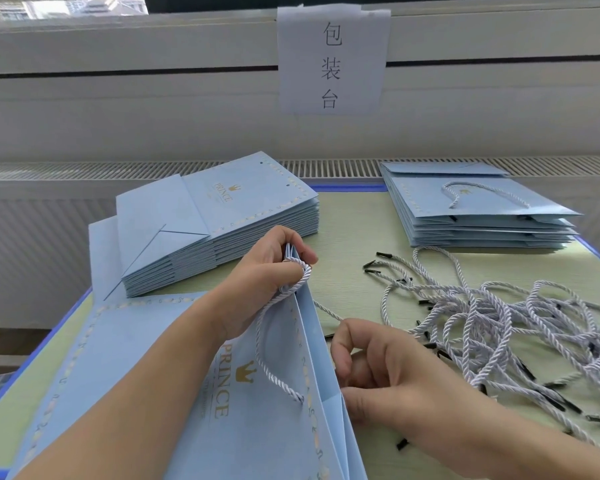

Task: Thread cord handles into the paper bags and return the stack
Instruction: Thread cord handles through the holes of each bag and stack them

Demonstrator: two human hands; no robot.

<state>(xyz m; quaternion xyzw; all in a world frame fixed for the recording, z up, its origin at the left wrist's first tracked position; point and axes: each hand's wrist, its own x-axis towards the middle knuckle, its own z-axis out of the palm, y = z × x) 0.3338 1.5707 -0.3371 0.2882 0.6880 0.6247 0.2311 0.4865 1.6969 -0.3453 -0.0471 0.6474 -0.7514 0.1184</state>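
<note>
A light blue paper bag [174, 393] printed PRINCE lies in front of me with its mouth edge raised. My left hand [271, 271] pinches that upper edge at its far corner, together with a white cord handle [267, 344] that loops down to a hole near the rim. My right hand [381, 372] is at the bag's open side, fingers curled, pinching a second white cord [326, 311] between thumb and finger. A stack of bags without handles [222, 220] lies behind the left hand. At the back right lies a stack of bags with cords fitted [478, 209].
A tangled pile of white cords with black tips [499, 327] covers the right side of the pale green table [347, 237], which has a blue edge. A paper sign [331, 60] hangs on the wall behind, above a radiator grille.
</note>
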